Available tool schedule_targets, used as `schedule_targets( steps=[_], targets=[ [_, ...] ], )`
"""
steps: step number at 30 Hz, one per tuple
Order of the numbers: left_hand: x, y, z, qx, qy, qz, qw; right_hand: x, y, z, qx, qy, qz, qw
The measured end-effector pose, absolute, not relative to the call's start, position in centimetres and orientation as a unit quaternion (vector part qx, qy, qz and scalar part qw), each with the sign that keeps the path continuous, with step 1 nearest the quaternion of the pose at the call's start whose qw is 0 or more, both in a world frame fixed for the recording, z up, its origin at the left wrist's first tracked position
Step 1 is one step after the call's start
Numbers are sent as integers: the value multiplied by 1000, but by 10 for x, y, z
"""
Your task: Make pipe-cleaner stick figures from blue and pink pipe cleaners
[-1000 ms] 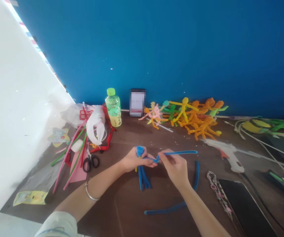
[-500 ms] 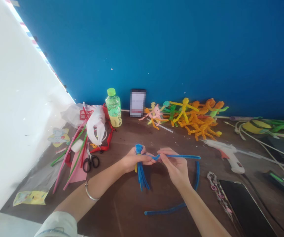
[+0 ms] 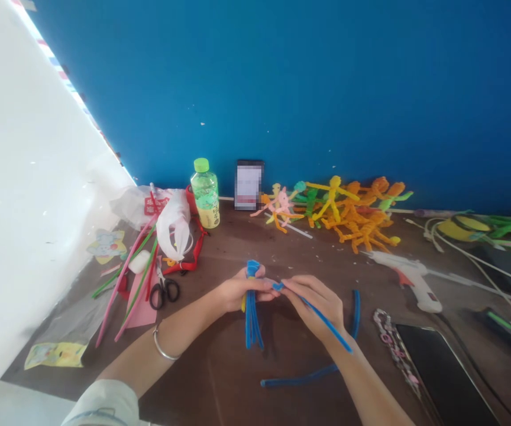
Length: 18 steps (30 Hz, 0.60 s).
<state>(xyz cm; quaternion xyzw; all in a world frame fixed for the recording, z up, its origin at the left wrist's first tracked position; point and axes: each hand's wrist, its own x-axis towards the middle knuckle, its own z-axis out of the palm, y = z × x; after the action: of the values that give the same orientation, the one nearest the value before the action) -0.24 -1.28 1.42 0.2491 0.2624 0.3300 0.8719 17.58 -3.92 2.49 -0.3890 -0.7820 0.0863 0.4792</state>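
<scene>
above the table [image 3: 220,248], the left hand [image 3: 242,293] clamps a blue pipe-cleaner bundle [image 3: 250,322], the right hand [image 3: 313,302] pinches a blue stem [image 3: 330,331].

A thin silver bangle [image 3: 162,347] rings the bare left forearm [image 3: 191,319] at lower left of the frame, a pale, loose sleeve [image 3: 102,405] with a thin blue line at the bottom edge; the right forearm [image 3: 366,384], lower right, wears nothing.

Scissors [image 3: 162,284] lie beside the left hand [image 3: 240,293], figures [image 3: 348,216] behind the right hand [image 3: 315,305].
</scene>
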Motion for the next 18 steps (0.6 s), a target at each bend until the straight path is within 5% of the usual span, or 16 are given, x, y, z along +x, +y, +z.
schedule_targets(
  steps=[9,18],
  targets=[
    [1,-14,17,249,291,370,846,172,-39,22,-426,-752,107,492],
    [2,-12,16,342,333,448,756,159,-41,24,-529,-598,381,466]
  ],
)
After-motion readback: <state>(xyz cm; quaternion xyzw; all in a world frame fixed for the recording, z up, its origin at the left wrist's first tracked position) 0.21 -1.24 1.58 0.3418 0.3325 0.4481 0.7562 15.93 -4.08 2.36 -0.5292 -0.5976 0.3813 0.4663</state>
